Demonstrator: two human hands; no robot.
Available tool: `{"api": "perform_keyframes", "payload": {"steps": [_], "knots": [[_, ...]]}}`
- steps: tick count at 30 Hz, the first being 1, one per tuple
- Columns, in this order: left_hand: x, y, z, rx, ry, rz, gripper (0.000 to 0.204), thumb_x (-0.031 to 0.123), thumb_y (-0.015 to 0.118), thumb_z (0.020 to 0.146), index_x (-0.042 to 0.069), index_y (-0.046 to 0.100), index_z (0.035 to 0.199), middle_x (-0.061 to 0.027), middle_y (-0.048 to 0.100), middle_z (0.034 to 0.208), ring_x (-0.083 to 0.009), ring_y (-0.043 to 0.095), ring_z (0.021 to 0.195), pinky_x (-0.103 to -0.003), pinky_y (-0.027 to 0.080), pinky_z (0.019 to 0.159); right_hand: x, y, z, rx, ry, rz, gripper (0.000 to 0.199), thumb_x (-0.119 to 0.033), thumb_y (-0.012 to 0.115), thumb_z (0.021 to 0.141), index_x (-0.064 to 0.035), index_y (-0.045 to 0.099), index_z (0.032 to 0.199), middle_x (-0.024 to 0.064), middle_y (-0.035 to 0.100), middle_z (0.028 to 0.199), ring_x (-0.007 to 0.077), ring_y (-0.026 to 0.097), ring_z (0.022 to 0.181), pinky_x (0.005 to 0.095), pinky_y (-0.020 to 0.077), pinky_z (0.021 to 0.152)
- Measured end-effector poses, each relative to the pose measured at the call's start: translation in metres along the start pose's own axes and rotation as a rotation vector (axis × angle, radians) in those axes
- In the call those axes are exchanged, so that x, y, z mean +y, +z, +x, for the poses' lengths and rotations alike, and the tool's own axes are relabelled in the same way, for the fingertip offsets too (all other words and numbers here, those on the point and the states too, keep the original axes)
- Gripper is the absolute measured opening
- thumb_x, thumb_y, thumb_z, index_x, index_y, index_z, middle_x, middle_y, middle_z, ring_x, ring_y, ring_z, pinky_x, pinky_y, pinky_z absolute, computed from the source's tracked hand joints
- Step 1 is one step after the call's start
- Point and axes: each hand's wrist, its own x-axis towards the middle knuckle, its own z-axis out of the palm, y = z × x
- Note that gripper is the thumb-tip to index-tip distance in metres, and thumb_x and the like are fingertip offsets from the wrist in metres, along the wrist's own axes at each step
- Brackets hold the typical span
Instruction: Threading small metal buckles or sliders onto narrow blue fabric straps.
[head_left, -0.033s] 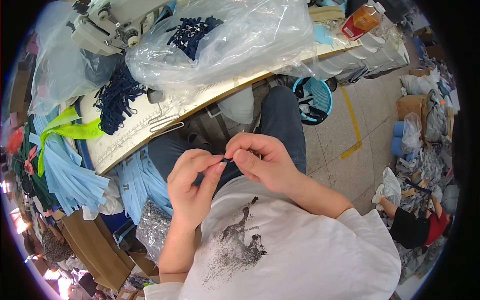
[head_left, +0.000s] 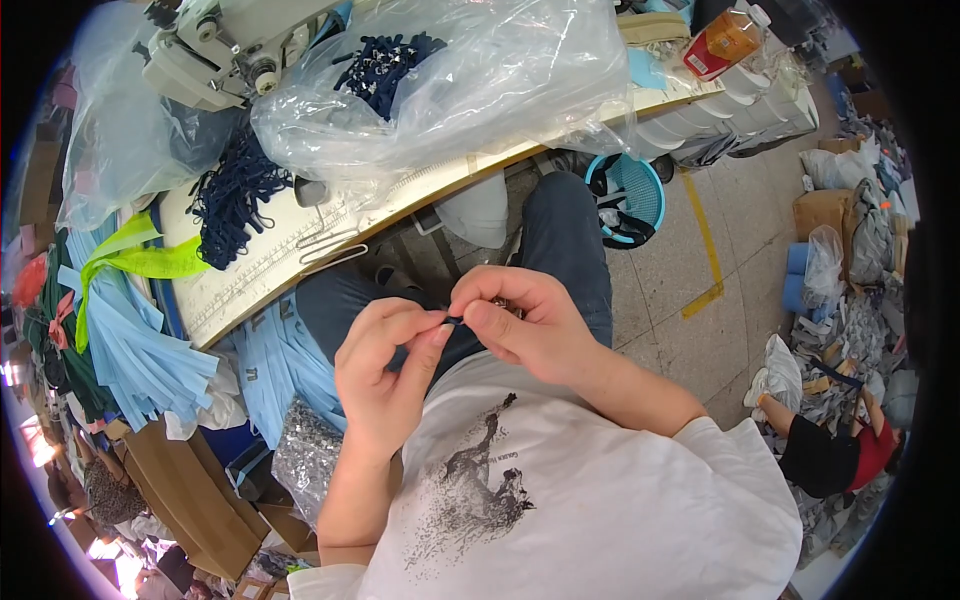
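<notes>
Above my lap, my left hand (head_left: 388, 362) and my right hand (head_left: 537, 327) meet, each with thumb and forefinger pinched together. Between the fingertips sits a small dark piece (head_left: 455, 321), mostly covered, its kind too small to make out. A little metallic glint shows under the right hand's curled fingers, partly hidden. On the sewing table (head_left: 265, 285) ahead lies a heap of navy looped straps (head_left: 235, 200). More navy straps with shiny metal parts (head_left: 382, 75) rest in a clear plastic bag (head_left: 480, 95).
A sewing machine (head_left: 200, 60) stands at the far left. Pale blue fabric strips (head_left: 150, 355) and a neon yellow strip (head_left: 140, 260) hang off the table's left end. A blue basket (head_left: 650, 195) is on the floor. A bottle (head_left: 725, 45) stands far right; another person (head_left: 825, 450) bends at right.
</notes>
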Motion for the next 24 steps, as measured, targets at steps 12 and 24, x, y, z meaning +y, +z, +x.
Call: {"api": "perform_keyframes", "payload": {"steps": [12,24], "knots": [[0.001,0.01,-0.001,0.052,0.048,0.148,0.015,-0.006,0.07,0.078,-0.001,0.063,0.09,-0.0089,0.061,0.086,-0.0117,0.055,0.065,-0.022,0.044,0.056,0.008,0.001,0.003,0.195,-0.508,-0.694,0.009,-0.006,0.069,0.084,-0.004,0.064,0.091,0.0044,0.058,0.088,0.0094,0.054,0.076,0.0217,0.0428,0.061],[-0.006,0.007,-0.006,0.061,-0.041,-0.062,0.016,-0.008,0.069,0.078,-0.003,0.064,0.092,-0.012,0.063,0.091,-0.0162,0.058,0.073,-0.024,0.047,0.065,0.008,0.004,0.005,0.129,-0.15,-0.104,0.014,-0.013,0.065,0.09,-0.0023,0.062,0.099,-0.0021,0.058,0.085,0.0027,0.052,0.075,0.018,0.0431,0.064]]}}
